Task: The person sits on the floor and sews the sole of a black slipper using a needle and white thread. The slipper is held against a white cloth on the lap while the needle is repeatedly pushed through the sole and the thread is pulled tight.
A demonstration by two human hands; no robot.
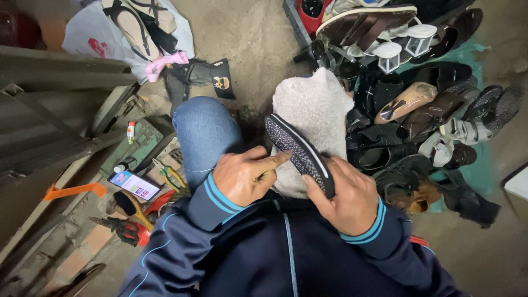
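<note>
On the white towel [311, 104] over the person's knee rests a dark shoe sole [300, 151]; right hand [346, 195] grips its heel end, clamped, left hand [245, 176] fingers curled, forefinger pressing its edge, still unattached.

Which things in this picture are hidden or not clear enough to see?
- Head view: the shoe shows only its sole; its upper faces away, against the towel.
- Right hand: fingertips hidden behind the shoe.
- Phone: screen too small to make out.
- Shoe pile: cut off by the top edge.
</note>
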